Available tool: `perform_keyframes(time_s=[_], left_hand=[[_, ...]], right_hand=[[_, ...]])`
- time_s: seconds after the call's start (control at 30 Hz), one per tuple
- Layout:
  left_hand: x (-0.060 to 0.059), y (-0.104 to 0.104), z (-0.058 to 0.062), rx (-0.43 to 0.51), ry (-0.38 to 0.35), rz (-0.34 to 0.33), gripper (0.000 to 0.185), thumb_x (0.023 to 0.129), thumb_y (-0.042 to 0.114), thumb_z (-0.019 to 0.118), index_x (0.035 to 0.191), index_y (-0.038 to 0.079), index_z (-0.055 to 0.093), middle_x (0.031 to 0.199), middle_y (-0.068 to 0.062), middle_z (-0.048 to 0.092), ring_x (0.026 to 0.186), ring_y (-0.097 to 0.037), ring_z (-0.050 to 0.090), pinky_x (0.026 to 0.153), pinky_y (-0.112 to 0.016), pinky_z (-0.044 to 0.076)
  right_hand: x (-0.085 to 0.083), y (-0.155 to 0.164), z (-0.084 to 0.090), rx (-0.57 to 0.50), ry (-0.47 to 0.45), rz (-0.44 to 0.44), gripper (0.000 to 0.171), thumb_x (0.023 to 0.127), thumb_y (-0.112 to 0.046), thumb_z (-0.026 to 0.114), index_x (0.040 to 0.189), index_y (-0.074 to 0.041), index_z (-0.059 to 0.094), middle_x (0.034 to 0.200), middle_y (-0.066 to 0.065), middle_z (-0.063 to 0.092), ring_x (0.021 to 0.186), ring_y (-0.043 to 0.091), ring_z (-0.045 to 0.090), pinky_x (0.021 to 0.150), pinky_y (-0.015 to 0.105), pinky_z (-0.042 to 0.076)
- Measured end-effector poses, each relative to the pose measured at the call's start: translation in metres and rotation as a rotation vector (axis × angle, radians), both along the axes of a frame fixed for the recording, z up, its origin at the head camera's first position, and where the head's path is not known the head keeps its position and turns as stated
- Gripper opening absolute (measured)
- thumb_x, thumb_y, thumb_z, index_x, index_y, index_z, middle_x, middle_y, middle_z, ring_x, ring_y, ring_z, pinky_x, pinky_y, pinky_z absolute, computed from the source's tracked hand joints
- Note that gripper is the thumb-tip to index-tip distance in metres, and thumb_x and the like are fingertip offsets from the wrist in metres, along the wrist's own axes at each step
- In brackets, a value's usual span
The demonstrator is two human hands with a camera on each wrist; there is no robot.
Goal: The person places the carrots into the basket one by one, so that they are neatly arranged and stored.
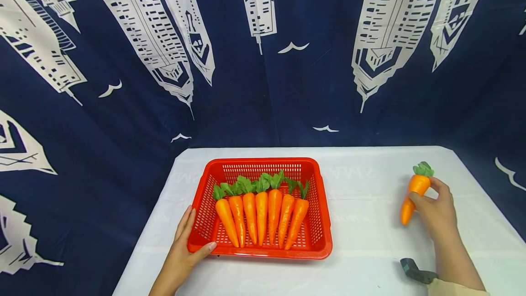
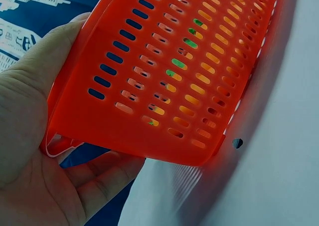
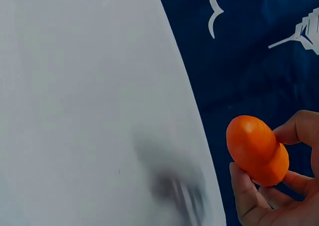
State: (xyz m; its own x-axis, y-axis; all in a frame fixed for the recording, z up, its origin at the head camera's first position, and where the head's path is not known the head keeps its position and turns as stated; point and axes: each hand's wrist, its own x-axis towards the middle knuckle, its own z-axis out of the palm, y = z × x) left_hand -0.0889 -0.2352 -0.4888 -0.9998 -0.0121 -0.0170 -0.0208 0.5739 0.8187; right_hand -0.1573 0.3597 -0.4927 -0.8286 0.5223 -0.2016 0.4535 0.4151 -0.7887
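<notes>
A red plastic basket [image 1: 271, 253] stands on the white table, with several orange carrots [image 1: 262, 218] in a row inside, leafy green tops toward the far side. My left hand [image 1: 181, 250] grips its near left corner, the thumb on the front rim and the fingers along the left side. In the left wrist view, the hand [image 2: 30, 101] is around the rim beside the slotted wall [image 2: 164, 76]. Off to the right, my right hand [image 1: 441, 209] pinches another carrot [image 1: 420, 184] between thumb and fingers. The right wrist view shows this carrot [image 3: 251, 146] end-on.
White sheeting covers the table [image 1: 361, 223], whose far edge meets a navy curtain [image 1: 263, 104] printed with white buildings and birds. A dark device [image 1: 417, 272] sits at my right wrist.
</notes>
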Motion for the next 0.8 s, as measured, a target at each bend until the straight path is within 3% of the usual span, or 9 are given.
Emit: perform_keyframes(time_s=[0.2, 0.33, 0.57, 0.8], left_hand=[[-0.001, 0.000, -0.001, -0.006, -0.013, 0.004, 0.108, 0.083, 0.039, 0.083, 0.164, 0.025, 0.014, 0.171, 0.007, 0.004, 0.156, -0.035, 0.012, 0.119, -0.069, 0.021], [-0.001, 0.000, -0.001, -0.005, -0.021, 0.007, 0.108, 0.083, 0.040, 0.083, 0.164, 0.027, 0.013, 0.171, 0.007, 0.003, 0.156, -0.035, 0.011, 0.119, -0.070, 0.020], [-0.001, -0.001, -0.003, 0.000, -0.015, 0.009, 0.108, 0.082, 0.038, 0.084, 0.164, 0.025, 0.014, 0.171, 0.008, 0.004, 0.156, -0.034, 0.011, 0.119, -0.070, 0.019], [-0.001, -0.001, -0.005, 0.005, -0.011, 0.014, 0.108, 0.082, 0.037, 0.084, 0.164, 0.026, 0.014, 0.171, 0.010, 0.004, 0.156, -0.033, 0.012, 0.120, -0.068, 0.020]], right_hand=[[-0.005, -0.016, 0.008, -0.031, 0.016, 0.024, 0.083, 0.102, -0.037, 0.053, 0.163, -0.012, 0.004, 0.164, 0.026, 0.025, 0.127, 0.044, 0.052, 0.099, 0.056, 0.052], [-0.007, -0.030, 0.014, -0.056, 0.047, 0.048, 0.082, 0.102, -0.035, 0.053, 0.163, -0.013, 0.003, 0.167, 0.022, 0.019, 0.134, 0.046, 0.047, 0.105, 0.061, 0.045], [-0.009, -0.049, 0.023, -0.067, 0.109, 0.114, 0.079, 0.102, -0.029, 0.053, 0.164, -0.014, 0.006, 0.169, 0.021, 0.010, 0.136, 0.049, 0.044, 0.103, 0.063, 0.046], [-0.012, -0.066, 0.031, 0.000, 0.192, 0.187, 0.076, 0.101, -0.024, 0.056, 0.164, -0.018, 0.013, 0.163, 0.028, 0.017, 0.131, 0.053, 0.048, 0.090, 0.049, 0.056]])
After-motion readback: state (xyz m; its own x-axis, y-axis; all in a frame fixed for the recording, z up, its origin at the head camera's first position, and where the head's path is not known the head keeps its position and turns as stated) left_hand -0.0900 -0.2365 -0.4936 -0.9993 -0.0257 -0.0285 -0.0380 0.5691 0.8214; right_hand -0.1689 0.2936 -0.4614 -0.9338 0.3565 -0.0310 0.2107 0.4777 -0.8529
